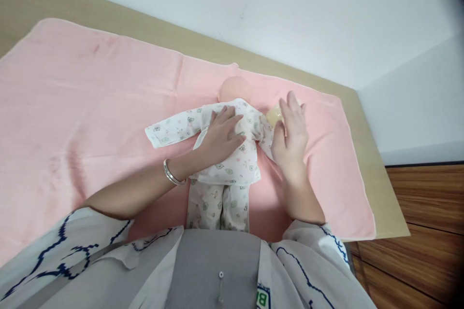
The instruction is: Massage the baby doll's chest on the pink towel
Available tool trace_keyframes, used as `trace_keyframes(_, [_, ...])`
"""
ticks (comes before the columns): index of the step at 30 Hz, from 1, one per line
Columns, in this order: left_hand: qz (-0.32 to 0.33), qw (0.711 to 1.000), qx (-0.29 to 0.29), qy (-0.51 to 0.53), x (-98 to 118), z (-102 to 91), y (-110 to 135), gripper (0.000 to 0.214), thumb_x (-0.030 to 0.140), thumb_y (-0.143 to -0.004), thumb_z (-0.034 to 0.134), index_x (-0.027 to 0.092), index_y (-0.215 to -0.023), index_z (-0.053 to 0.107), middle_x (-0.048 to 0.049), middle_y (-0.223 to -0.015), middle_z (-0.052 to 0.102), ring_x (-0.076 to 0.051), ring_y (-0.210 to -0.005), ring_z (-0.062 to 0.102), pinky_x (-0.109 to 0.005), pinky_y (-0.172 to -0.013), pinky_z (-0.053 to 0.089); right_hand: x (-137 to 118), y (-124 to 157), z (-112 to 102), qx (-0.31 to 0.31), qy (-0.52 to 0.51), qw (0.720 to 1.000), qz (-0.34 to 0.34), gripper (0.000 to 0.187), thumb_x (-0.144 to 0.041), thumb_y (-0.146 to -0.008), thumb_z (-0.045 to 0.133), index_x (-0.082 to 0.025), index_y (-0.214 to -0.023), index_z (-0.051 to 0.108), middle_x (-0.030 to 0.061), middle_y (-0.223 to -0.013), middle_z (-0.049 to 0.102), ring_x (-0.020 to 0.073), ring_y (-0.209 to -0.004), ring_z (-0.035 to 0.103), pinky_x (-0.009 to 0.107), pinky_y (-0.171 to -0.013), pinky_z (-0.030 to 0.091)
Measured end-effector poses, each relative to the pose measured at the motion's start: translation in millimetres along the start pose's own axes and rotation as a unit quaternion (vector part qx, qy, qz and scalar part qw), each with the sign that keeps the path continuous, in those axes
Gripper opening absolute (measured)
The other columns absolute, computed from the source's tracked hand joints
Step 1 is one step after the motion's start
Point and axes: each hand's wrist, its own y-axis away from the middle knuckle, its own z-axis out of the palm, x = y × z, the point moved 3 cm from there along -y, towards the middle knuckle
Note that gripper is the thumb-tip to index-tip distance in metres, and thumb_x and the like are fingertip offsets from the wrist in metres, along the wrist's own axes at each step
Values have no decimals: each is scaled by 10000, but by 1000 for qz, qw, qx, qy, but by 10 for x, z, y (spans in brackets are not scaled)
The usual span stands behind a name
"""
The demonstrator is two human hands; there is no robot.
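A white wall (308, 14) runs along the far edge of the tabletop (375, 178), whose bare strip shows there and down the right edge. Over most of it spreads a pink cloth (97, 106), creased here and there, its near right corner almost at the tabletop's near edge. On the cloth, toward the right edge, lies a dressed doll (237, 169), head toward the far edge; a wide stretch is open toward the left edge, a narrower one toward the right. Its printed top (246, 157) has one sleeve reaching leftward, above matching trousers (221, 203). The left hand (222, 137) rests flat on the top, fingers spread, gripping nothing. The right hand (292, 137) is raised, open and unladen, beside the other sleeve (whether they touch, I cannot tell). Behind it sits something yellowish (274, 113), partly hidden.
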Motion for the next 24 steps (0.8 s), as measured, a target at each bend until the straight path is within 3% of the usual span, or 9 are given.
trace_keyframes(3, [7, 976, -13, 215, 160, 5, -101, 487, 444, -908, 574, 266, -1360, 595, -22, -1607, 439, -279, -1544, 308, -515, -1306, 193, 180, -67, -129, -2, 34, 998, 44, 651, -132, -931, 281, -251, -1569, 328, 90, -1633, 391, 260, -1550, 304, 647, -1258, 200])
trace_keyframes(6, [-23, 907, -76, 413, 284, 169, -303, 511, 511, -970, 390, 262, -1369, 591, 2, -1526, 544, -251, -1499, 401, -466, -1271, 328, 340, -114, -107, -29, 58, 995, 72, 648, -137, -926, 300, -218, -1568, 334, 112, -1613, 422, 257, -1547, 312, 647, -1256, 216])
trace_keyframes(9, [-73, 860, -129, 488, 400, 367, -494, 687, 568, -968, 232, 162, -1434, 532, -91, -1504, 564, -277, -1454, 468, -485, -1226, 398, 378, -127, -39, -53, 84, 992, 80, 634, -119, -902, 317, -168, -1527, 407, 139, -1584, 460, 264, -1531, 347, 645, -1251, 234])
trace_keyframes(12, [-123, 797, -156, 571, 505, 494, -593, 807, 642, -929, 240, 108, -1496, 452, -139, -1538, 518, -296, -1485, 415, -462, -1220, 397, 289, -117, -16, -43, 123, 989, 73, 567, -104, -868, 346, -120, -1390, 565, 167, -1484, 572, 287, -1465, 458, 658, -1252, 210])
trace_keyframes(14, [-135, 773, -161, 598, 554, 529, -615, 828, 664, -921, 238, 116, -1510, 434, -140, -1545, 509, -304, -1505, 378, -469, -1222, 386, 212, -106, -19, -30, 140, 987, 69, 523, -93, -850, 356, -118, -1290, 638, 168, -1426, 624, 300, -1416, 519, 681, -1249, 184])
trace_keyframes(16, [-136, 778, -168, 590, 577, 538, -613, 812, 661, -935, 196, 142, -1510, 440, -136, -1527, 528, -309, -1497, 395, -491, -1209, 395, 164, -96, -19, -25, 141, 987, 70, 502, -88, -838, 363, -120, -1237, 666, 169, -1412, 635, 313, -1403, 533, 696, -1243, 175])
trace_keyframes(19, [-133, 809, -186, 541, 572, 508, -562, 789, 627, -965, 107, 165, -1493, 469, -143, -1478, 574, -307, -1449, 473, -513, -1159, 449, 155, -78, -14, -30, 126, 988, 78, 508, -103, -841, 385, -130, -1279, 642, 178, -1460, 591, 334, -1441, 482, 738, -1230, 113])
trace_keyframes(22, [-121, 845, -190, 484, 560, 406, -438, 799, 604, -973, 42, 178, -1451, 519, -150, -1436, 610, -313, -1409, 521, -528, -1107, 499, 149, -54, -34, -44, 99, 990, 86, 534, -153, -883, 411, -200, -1392, 564, 153, -1568, 476, 364, -1501, 382, 823, -1167, 54])
trace_keyframes(24, [-120, 852, -195, 471, 573, 312, -313, 791, 576, -977, 14, 189, -1413, 549, -136, -1427, 618, -299, -1400, 533, -514, -1098, 514, 85, -31, -69, -46, 79, 993, 80, 525, -203, -931, 409, -259, -1443, 512, 123, -1615, 413, 371, -1523, 337, 849, -1141, 60])
